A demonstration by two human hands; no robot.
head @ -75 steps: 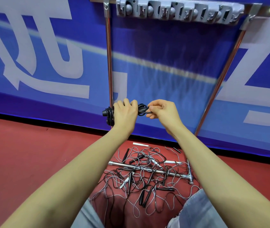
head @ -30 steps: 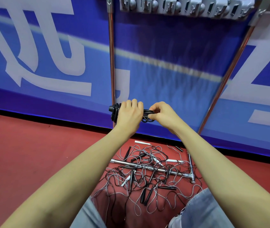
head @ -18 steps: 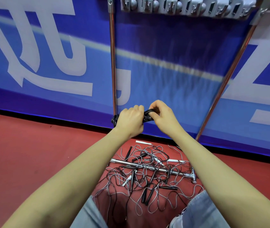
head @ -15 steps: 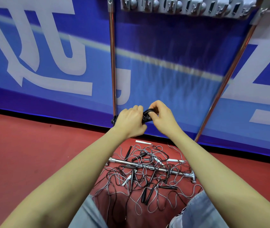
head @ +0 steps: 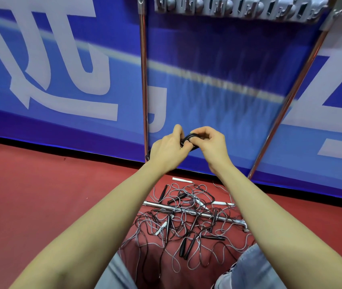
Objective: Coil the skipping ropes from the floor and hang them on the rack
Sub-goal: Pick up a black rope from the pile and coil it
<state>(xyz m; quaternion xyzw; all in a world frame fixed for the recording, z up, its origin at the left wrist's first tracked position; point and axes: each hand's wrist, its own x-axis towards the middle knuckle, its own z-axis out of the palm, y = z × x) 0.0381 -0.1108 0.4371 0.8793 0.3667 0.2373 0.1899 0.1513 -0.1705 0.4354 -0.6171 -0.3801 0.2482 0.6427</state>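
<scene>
A coiled black skipping rope [head: 187, 139] sits between both hands at chest height in front of the blue wall. My left hand [head: 167, 150] grips the bundle, which is mostly hidden inside the fist. My right hand [head: 209, 142] pinches a black loop at the bundle's right end. On the red floor below lies a tangled pile of black and grey skipping ropes [head: 188, 224] with black and white handles. The grey hook rack [head: 239, 7] runs along the top edge, on two metal poles.
The rack's left pole [head: 144, 80] stands just behind my left hand and the right pole [head: 287, 101] slants down to the floor. A chrome base bar [head: 197, 213] lies under the pile. My knees in light jeans [head: 251, 270] are at the bottom.
My hands have drawn together around the bundle. The left hand has closed over the coil so the handle end at its left no longer shows, and the right hand now pinches a loop.
</scene>
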